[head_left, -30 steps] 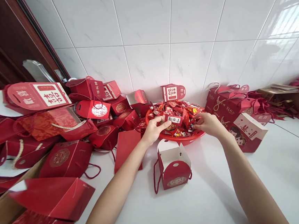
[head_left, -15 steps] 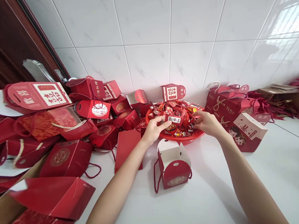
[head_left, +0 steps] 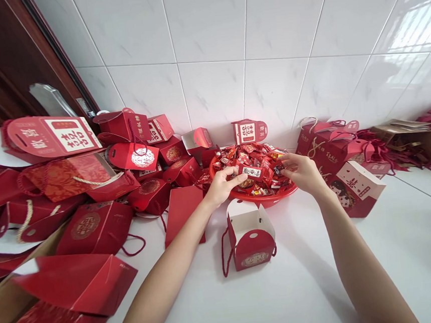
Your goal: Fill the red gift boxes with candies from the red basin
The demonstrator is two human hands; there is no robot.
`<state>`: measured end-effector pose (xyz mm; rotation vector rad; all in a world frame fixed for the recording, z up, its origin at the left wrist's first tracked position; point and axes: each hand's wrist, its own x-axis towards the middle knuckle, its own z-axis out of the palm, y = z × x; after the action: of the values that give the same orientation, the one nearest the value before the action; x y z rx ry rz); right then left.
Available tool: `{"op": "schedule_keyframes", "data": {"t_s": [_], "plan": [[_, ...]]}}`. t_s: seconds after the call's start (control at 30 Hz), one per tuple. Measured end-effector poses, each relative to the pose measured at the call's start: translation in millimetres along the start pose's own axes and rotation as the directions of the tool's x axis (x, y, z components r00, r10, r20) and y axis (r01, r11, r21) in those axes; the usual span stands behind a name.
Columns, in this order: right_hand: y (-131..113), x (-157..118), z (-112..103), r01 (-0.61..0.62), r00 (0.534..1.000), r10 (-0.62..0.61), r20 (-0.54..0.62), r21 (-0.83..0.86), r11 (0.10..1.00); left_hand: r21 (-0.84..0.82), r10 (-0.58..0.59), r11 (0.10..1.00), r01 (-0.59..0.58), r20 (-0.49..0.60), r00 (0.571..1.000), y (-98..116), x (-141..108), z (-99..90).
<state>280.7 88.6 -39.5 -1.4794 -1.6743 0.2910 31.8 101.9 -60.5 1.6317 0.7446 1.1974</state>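
Before me on the table (head_left: 305,284): one near box (head_left: 254,253). Behind it: one basin (head_left: 271,200), sweets (head_left: 248,152) in it, my left hand (head_left: 222,187) at its left, my right hand (head_left: 305,174) at its right. Behind the basin: one back box (head_left: 249,131), then the wall (head_left: 207,31). Left: piled boxes (head_left: 93,227). Right: grouped boxes (head_left: 357,192), then a carton (head_left: 430,141).

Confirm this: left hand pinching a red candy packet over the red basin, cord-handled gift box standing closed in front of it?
Not closed: the head view shows the gift box standing open in front of the red basin, its white inside visible.
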Motion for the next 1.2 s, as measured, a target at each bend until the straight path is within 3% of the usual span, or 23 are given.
{"op": "schedule_keyframes", "data": {"t_s": [0.2, 0.47, 0.63, 0.8, 1.0, 1.2], "plan": [[1, 0, -1, 0.008, 1.0, -0.007, 0.014, -0.05, 0.999, -0.025, -0.003, 1.0, 0.003, 0.009, 1.0, 0, 0, 0.4], [4, 2, 0, -0.029, 0.999, 0.03, -0.027, 0.041, 0.999, 0.019, -0.007, 1.0, 0.007, 0.011, 1.0, 1, 0, -0.2], [-14, -4, -4, 0.01, 0.999, 0.0, -0.032, 0.325, 0.946, 0.021, -0.017, 1.0, 0.017, 0.007, 1.0, 1, 0, 0.0], [-38, -14, -6, -0.006, 0.987, -0.089, 0.131, 0.59, 0.807, 0.049, -0.011, 0.999, 0.012, -0.007, 1.0, -1, 1, -0.4], [-47, -19, 4, 0.032, 0.963, -0.16, 0.216, 0.497, 0.867, 0.087, -0.009, 0.996, 0.008, 0.01, 1.0, 4, 0, -3.3], [-56, -23, 3, 0.081, 0.964, -0.192, 0.182, 0.489, 0.869, 0.128, 0.024, 0.991, -0.036, 0.096, 0.995, 18, -3, -9.7]]}}
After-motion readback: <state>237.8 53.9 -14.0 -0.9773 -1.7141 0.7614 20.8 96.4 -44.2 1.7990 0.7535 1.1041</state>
